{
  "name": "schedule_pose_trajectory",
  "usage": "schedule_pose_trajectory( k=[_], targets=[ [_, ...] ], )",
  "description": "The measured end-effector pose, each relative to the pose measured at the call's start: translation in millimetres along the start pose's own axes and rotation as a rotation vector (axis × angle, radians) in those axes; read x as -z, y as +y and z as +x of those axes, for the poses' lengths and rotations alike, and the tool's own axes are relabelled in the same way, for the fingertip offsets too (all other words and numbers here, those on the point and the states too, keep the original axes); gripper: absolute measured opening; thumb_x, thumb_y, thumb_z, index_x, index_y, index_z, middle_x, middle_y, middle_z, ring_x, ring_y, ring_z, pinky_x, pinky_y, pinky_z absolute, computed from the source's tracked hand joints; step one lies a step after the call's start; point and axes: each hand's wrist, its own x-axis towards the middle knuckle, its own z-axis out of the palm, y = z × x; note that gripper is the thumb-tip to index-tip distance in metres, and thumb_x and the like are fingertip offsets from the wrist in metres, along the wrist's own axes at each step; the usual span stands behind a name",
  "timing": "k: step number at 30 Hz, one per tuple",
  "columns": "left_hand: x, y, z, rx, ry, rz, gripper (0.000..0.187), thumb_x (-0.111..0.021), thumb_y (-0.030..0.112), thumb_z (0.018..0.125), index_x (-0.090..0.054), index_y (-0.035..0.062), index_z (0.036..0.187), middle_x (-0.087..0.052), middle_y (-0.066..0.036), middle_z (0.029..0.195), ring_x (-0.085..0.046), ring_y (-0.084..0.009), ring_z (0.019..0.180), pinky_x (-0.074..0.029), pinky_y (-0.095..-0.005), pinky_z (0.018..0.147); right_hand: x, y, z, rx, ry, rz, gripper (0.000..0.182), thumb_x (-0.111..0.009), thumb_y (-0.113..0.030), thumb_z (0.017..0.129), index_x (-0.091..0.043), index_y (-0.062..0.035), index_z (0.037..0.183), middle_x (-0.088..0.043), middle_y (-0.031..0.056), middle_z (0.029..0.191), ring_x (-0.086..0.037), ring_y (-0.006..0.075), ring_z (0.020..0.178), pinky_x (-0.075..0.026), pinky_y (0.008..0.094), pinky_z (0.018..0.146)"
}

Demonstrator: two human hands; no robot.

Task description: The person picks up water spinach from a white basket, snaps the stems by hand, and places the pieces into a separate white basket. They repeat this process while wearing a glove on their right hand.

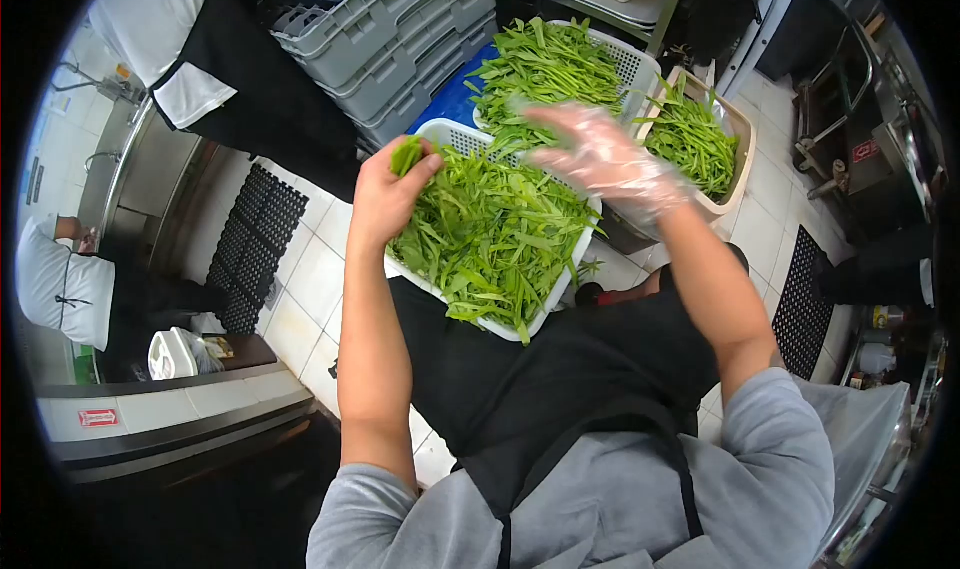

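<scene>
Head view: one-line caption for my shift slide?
Left hand gripping green stems, gloved right hand open, at white baskets heaped with leafy greens.

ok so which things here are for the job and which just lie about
Likely part of the job:
bunch of greens in left hand
near white basket of greens
far white basket of greens
tan tub of greens
clear glove on right hand

Likely just lying about:
stacked grey crates
black floor mat at left
white bin at left

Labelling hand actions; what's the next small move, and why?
Probably lower the bare left hand and release its bright green stems into the white perforated plastic basket by the lap: it pinches them near the rim, and leafy greens lie inside.
</scene>
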Motion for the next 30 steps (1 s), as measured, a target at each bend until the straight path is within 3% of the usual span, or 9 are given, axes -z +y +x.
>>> schedule_pose_trajectory(
  k=[2, 5, 6, 8, 10, 16, 20, 24, 30],
  targets=[
    [-5.4, 13.6, 5.7, -0.009, -0.104, 0.008, 0.021, -0.077, 0.015, 0.094, -0.071, 0.0005, 0.109, -0.071, 0.000, 0.090, -0.062, -0.0084, 0.081, -0.050, -0.0272, 0.076, -28.3, -27.2, 13.5, 0.051, 0.005, 0.134, 0.058, -0.068, -0.039, 0.098, -0.061, -0.0028, 0.143, -0.066, 0.0241, 0.138, -0.064, 0.0345, 0.127, -0.050, 0.0427, 0.110],
    [-22.4, 16.0, 6.9, -0.025, -0.199, 0.121, 0.022, -0.077, 0.017, 0.095, -0.070, -0.0022, 0.104, -0.067, 0.003, 0.086, -0.059, -0.0079, 0.081, -0.050, -0.0304, 0.074, -50.3, -21.4, 17.7, 0.044, 0.138, 0.256, 0.042, -0.069, -0.037, 0.095, -0.071, -0.0011, 0.117, -0.073, 0.0180, 0.105, -0.070, 0.0331, 0.097, -0.054, 0.0438, 0.089],
    [-23.9, 21.9, 2.7, 0.030, -0.166, 0.174, 0.028, -0.077, 0.022, 0.091, -0.071, 0.0009, 0.108, -0.073, -0.013, 0.089, -0.068, -0.0234, 0.080, -0.054, -0.0402, 0.078, -57.1, -10.9, 18.9, -0.053, 0.118, 0.331, 0.039, -0.070, -0.036, 0.094, -0.071, -0.0006, 0.111, -0.072, 0.0160, 0.100, -0.070, 0.0306, 0.092, -0.055, 0.0424, 0.086],
    [-24.3, 25.0, -7.6, -0.045, 0.069, 0.539, 0.023, -0.075, 0.019, 0.092, -0.072, 0.0013, 0.107, -0.075, -0.015, 0.093, -0.071, -0.0280, 0.083, -0.054, -0.0404, 0.079, -65.4, 8.3, 17.1, -0.251, 0.080, 0.481, 0.036, -0.073, -0.034, 0.092, -0.071, 0.0006, 0.099, -0.071, 0.0118, 0.089, -0.070, 0.0256, 0.082, -0.055, 0.0396, 0.079],
    [-29.7, 37.2, -22.7, -0.091, 0.265, 0.700, 0.022, -0.075, 0.018, 0.091, -0.074, 0.0044, 0.107, -0.073, -0.023, 0.099, -0.072, -0.0405, 0.091, -0.055, -0.0446, 0.080, -66.2, 19.5, 6.7, -0.394, 0.097, 0.654, 0.033, -0.076, -0.033, 0.090, -0.071, -0.0003, 0.096, -0.071, 0.0095, 0.086, -0.069, 0.0201, 0.078, -0.054, 0.0359, 0.074],
    [-75.4, 38.2, -32.4, -0.133, 0.006, 0.590, 0.023, -0.074, 0.019, 0.092, -0.074, 0.0048, 0.109, -0.075, -0.022, 0.096, -0.072, -0.0396, 0.088, -0.055, -0.0464, 0.081, -76.8, 25.8, -16.2, -0.525, 0.166, 1.119, 0.025, -0.077, -0.027, 0.096, -0.066, -0.0053, 0.091, -0.069, 0.0048, 0.085, -0.066, 0.0145, 0.075, -0.055, 0.0332, 0.071],
    [-81.9, 12.6, -17.4, -0.001, -0.147, 0.399, 0.024, -0.075, 0.023, 0.092, -0.074, 0.0033, 0.106, -0.075, -0.019, 0.089, -0.071, -0.0342, 0.081, -0.055, -0.0429, 0.079, -73.5, 34.2, -23.3, -0.564, 0.129, 0.982, 0.024, -0.072, -0.025, 0.097, -0.066, -0.0030, 0.091, -0.071, 0.0092, 0.090, -0.069, 0.0197, 0.083, -0.055, 0.0363, 0.078],
    [-75.3, 11.7, -10.7, 0.028, -0.266, 0.339, 0.023, -0.075, 0.024, 0.092, -0.075, 0.0019, 0.099, -0.075, -0.013, 0.083, -0.070, -0.0257, 0.076, -0.054, -0.0406, 0.077, -61.9, 39.3, -25.6, 0.078, 0.166, 0.184, 0.027, -0.066, -0.027, 0.095, -0.067, 0.0005, 0.098, -0.072, 0.0179, 0.099, -0.069, 0.0402, 0.095, -0.053, 0.0495, 0.086],
    [-77.1, 24.8, -12.6, -0.002, -0.290, 0.575, 0.023, -0.073, 0.022, 0.092, -0.073, 0.0002, 0.098, -0.074, -0.020, 0.087, -0.069, -0.0392, 0.079, -0.053, -0.0473, 0.078, -54.0, 22.8, -24.8, 0.051, -0.049, -0.231, 0.016, -0.065, -0.018, 0.089, -0.069, -0.0034, 0.093, -0.069, 0.0212, 0.090, -0.068, 0.0411, 0.090, -0.055, 0.0513, 0.084]
  ],
)
